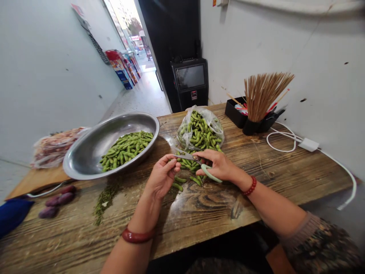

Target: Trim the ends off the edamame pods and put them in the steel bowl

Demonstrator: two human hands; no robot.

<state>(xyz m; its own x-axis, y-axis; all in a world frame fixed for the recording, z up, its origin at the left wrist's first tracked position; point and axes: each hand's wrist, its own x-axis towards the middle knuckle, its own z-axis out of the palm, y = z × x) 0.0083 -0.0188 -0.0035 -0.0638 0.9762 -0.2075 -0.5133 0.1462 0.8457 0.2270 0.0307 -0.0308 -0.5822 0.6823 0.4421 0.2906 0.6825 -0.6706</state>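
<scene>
Wooden table: right fingers grip scissors; left fingers pinch what may be a pod.

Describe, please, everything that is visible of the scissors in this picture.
The scissors have slim, grey, metal-looking blades and a pale green handle that looks like plastic. The blades stand apart, pointing left toward the fingertips of the left hand; whether they touch them is not clear. The right hand holds the scissors by the handle, hiding part of it, while a curved piece shows below the palm. They are held over green pods lying on the wooden table.
</scene>
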